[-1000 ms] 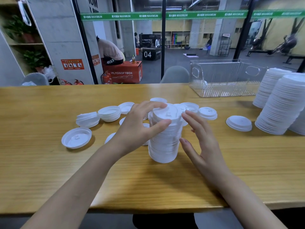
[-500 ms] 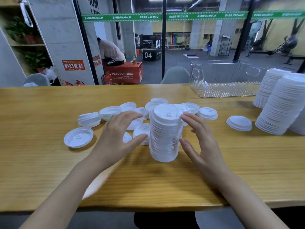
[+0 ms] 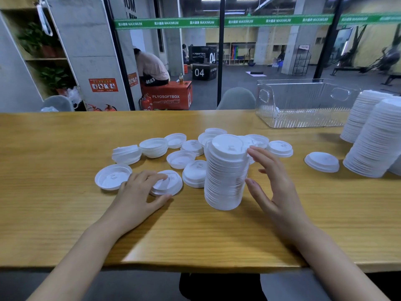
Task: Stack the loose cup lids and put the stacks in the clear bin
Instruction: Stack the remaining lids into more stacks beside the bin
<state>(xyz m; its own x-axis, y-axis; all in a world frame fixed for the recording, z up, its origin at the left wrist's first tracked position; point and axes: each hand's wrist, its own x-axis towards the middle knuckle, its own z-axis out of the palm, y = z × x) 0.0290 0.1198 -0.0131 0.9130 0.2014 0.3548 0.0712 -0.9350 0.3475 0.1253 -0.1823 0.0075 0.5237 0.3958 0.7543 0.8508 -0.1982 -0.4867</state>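
A tall stack of white cup lids (image 3: 225, 170) stands upright at the middle of the wooden table (image 3: 65, 213). My right hand (image 3: 273, 187) rests against the stack's right side with straight fingers. Left of the stack, my left hand (image 3: 138, 196) lies over a loose lid (image 3: 171, 181), fingers on top and thumb at its near edge. Several more loose lids (image 3: 181, 158) lie scattered behind and to the left, some upside down. The clear bin (image 3: 303, 105) sits at the back right, almost empty.
Tall finished lid stacks (image 3: 377, 144) stand at the right edge of the table. A single lid (image 3: 321, 161) lies between them and my right hand. A glass wall runs behind the table, with a gym beyond it.
My left hand left the top of the tall stack and dropped down-left onto a loose lid on the table. The right hand stayed beside the stack.
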